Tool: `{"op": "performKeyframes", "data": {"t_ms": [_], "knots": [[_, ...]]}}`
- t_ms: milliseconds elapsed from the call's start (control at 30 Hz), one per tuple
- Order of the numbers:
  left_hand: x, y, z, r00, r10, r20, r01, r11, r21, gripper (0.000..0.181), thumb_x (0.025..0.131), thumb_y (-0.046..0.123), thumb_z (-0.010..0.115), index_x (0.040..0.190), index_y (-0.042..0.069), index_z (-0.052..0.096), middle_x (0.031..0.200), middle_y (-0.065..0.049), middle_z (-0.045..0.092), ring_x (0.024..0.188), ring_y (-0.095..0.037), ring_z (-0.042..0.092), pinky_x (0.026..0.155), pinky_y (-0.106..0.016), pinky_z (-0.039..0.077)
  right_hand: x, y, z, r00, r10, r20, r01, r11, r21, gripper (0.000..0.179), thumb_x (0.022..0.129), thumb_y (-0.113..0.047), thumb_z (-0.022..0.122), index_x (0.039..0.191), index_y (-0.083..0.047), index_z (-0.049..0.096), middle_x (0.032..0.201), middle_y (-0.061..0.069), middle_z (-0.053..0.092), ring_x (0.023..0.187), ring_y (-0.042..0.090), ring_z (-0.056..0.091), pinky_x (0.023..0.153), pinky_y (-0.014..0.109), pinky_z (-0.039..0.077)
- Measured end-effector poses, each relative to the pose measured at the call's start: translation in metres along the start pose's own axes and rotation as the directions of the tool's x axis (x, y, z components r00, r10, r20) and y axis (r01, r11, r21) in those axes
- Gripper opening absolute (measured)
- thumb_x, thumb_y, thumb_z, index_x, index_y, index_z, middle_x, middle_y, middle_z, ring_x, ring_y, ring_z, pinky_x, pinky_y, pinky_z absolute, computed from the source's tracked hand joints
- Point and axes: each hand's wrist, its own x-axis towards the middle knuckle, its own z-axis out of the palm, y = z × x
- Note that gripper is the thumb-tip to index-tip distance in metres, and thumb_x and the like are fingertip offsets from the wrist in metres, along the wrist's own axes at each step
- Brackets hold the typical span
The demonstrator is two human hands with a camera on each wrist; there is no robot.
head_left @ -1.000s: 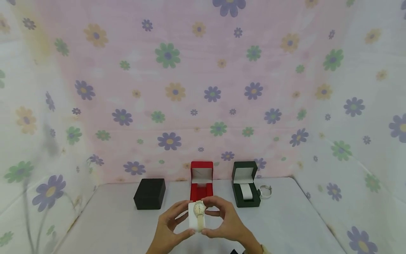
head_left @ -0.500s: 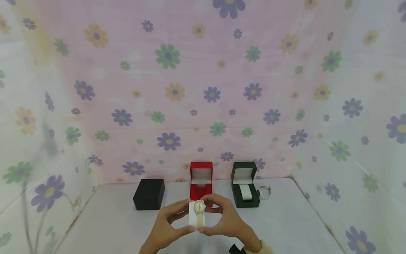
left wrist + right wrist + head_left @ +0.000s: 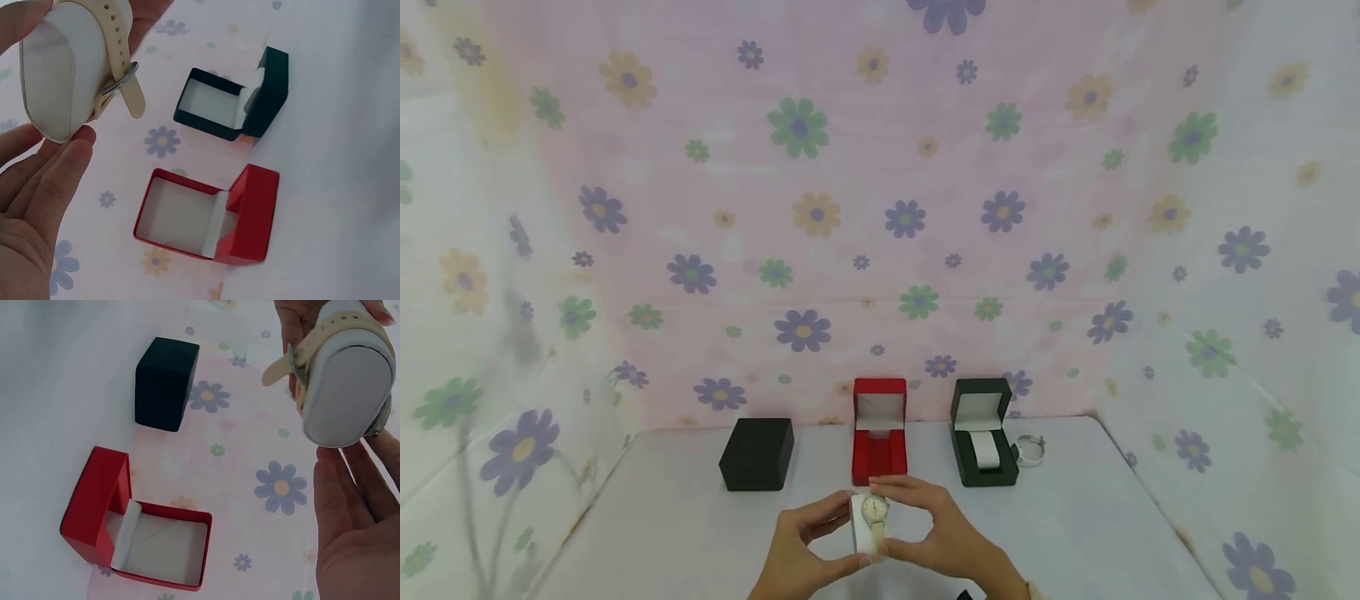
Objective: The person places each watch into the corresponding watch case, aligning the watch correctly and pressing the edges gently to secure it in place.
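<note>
Grip, two-handed: left hand (image 3: 808, 542) and right hand (image 3: 949, 533) each pinch the white cushion (image 3: 860, 533) between thumb below and fingers above, probably so that the ends take the pressure and the dial stays uncovered. The watch (image 3: 875, 510) is wrapped round this cushion, dial toward the wearer, raised in front of the red box (image 3: 878, 454). Its strap (image 3: 342, 326) passes behind to a buckle, the loose end jutting out; the cushion presumably keeps the loop in shape. Red and green (image 3: 989, 479) boxes stand with lids raised and interiors facing the person, an arrangement that would ease access. The green one holds its own white pad (image 3: 985, 450); a light band (image 3: 1032, 462) lies just beside it. Left on the tabletop (image 3: 1112, 517), the black box (image 3: 756, 454) is closed.
</note>
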Motion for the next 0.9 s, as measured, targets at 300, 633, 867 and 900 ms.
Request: {"op": "performKeyframes", "data": {"t_ms": [300,633,867,900], "knots": [[0.001,0.004,0.007,0.997,0.007,-0.073,-0.006,1.0,0.014,0.064,0.071,0.013,0.094,0.128,0.001,0.069,0.127,-0.008,0.07,0.108,-0.017,0.072,0.086,-0.032,0.06,0.008,-0.006,-0.008,0.995,0.077,0.07,-0.082,0.994,0.076,0.053,0.093,-0.023,0.076,0.143,-0.022,0.06,0.139,0.002,0.063,0.123,0.016,0.059,0.099,0.032,0.056],[-0.005,0.001,0.014,0.99,-0.132,-0.05,0.133,0.991,0.026,0.066,0.072,0.022,0.094,0.127,-0.005,0.068,0.124,-0.015,0.071,0.104,-0.018,0.074,0.086,-0.033,0.061,-0.003,0.003,-0.006,0.996,0.049,0.079,-0.06,0.988,0.141,0.048,0.091,-0.017,0.078,0.137,-0.014,0.066,0.136,0.013,0.066,0.122,0.014,0.06,0.096,0.03,0.056],[-0.007,0.001,0.015,0.984,-0.164,-0.062,0.163,0.986,-0.03,0.066,0.073,0.018,0.092,0.127,-0.008,0.066,0.124,-0.02,0.07,0.102,-0.02,0.074,0.086,-0.035,0.061,-0.007,0.003,-0.001,0.996,0.037,0.084,-0.049,0.988,0.149,0.056,0.089,-0.017,0.08,0.142,-0.017,0.062,0.141,0.015,0.061,0.129,0.016,0.057,0.102,0.031,0.053],[-0.008,0.001,0.014,0.985,-0.163,-0.062,0.161,0.986,-0.039,0.066,0.074,0.017,0.092,0.128,-0.009,0.065,0.125,-0.021,0.069,0.102,-0.02,0.074,0.086,-0.034,0.061,-0.008,0.003,0.0,0.995,0.043,0.089,-0.056,0.987,0.152,0.059,0.088,-0.017,0.08,0.144,-0.02,0.06,0.143,0.012,0.06,0.131,0.017,0.056,0.104,0.031,0.052]]}}
